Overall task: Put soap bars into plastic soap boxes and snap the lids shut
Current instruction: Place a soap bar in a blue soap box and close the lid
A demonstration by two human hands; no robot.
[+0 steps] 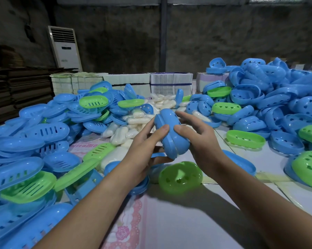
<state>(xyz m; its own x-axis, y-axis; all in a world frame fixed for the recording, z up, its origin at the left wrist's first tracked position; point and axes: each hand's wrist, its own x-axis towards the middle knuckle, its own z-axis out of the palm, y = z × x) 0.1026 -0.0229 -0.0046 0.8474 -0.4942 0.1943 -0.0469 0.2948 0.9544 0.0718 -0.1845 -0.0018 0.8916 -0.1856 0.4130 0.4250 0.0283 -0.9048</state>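
Held on edge above the desk [178,221], the blue soap box [171,133] runs long axis near-to-far between both hands, left hand [148,146] and right hand [196,141] fingers clamped on opposite halves, seam facing up.

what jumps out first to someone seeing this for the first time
Both hands, left hand and right hand, grip a closed blue soap box at centre. Heaps of blue and green box halves flank them, with a pile of white soap bars behind.
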